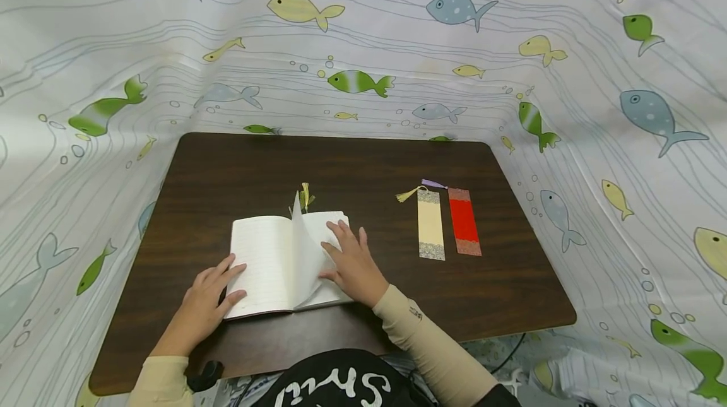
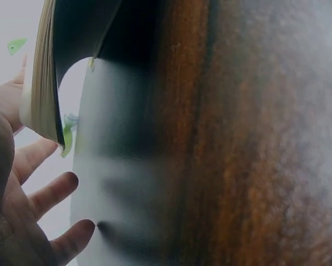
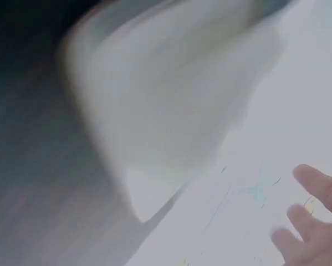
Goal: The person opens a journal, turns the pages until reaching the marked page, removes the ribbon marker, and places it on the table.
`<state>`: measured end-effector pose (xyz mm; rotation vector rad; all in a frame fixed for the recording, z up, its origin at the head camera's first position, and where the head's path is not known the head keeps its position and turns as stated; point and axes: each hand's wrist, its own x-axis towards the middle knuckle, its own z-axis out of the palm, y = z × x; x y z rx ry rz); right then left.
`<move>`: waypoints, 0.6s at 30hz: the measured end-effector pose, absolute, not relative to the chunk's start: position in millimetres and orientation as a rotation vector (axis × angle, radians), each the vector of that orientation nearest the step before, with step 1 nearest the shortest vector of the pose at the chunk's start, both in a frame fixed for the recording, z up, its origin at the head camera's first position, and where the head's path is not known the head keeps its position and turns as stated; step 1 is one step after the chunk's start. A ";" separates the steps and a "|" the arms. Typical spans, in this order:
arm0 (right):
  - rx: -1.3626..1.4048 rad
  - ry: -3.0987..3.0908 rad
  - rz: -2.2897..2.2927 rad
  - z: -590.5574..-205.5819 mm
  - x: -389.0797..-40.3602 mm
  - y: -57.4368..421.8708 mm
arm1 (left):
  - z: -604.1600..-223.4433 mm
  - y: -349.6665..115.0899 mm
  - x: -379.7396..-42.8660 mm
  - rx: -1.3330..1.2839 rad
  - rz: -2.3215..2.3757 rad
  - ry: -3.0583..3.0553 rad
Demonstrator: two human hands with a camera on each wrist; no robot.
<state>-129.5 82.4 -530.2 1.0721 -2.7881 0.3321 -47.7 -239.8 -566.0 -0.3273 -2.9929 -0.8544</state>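
Observation:
An open notebook [image 1: 261, 262] with lined pages lies on the dark wooden table. One leaf [image 1: 303, 249] stands up near its spine. A yellowish tassel [image 1: 305, 195] sticks out past the top edge. My left hand [image 1: 204, 300] rests at the notebook's left edge, thumb and a finger over the page. In the left wrist view, its other fingers [image 2: 54, 194] spread beside the page block [image 2: 41, 72]. Over the right page is my right hand [image 1: 358, 265], fingers spread, thumb near the raised leaf. The right wrist view shows the pages [image 3: 154, 100] blurred, with the fingertips [image 3: 304, 221] apart.
To the right lie a cream bookmark [image 1: 430, 224] with a yellow tassel and a red bookmark [image 1: 464, 221] with a purple tassel. A fish-patterned sheet [image 1: 363, 47] surrounds the table [image 1: 363, 167]. A dark brown mat [image 1: 295, 344] lies at the near edge.

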 end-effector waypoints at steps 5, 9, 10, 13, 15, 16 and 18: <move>1.424 -2.891 0.752 -526.3 -118.8 64.1 | -564.5 -238.4 -48.7 -0.327 -0.949 -2.910; 1.648 -2.944 0.703 -536.9 -107.7 47.6 | -561.9 -238.4 -49.6 -0.292 -1.173 -2.832; 1.684 -2.940 0.634 -539.8 -105.4 44.3 | -561.1 -238.7 -49.8 -0.287 -1.238 -2.807; 1.720 -2.931 0.439 -547.0 -100.0 38.9 | -558.3 -238.4 -49.7 -0.261 -1.377 -2.759; 1.727 -2.920 0.347 -547.9 -98.9 37.8 | -557.5 -238.1 -50.1 -0.253 -1.368 -2.763; 1.725 -2.918 0.330 -547.6 -99.1 37.8 | -557.1 -237.8 -50.2 -0.255 -1.345 -2.773; 1.709 -2.919 0.296 -547.1 -100.4 39.2 | -557.4 -237.6 -50.5 -0.252 -1.250 -2.820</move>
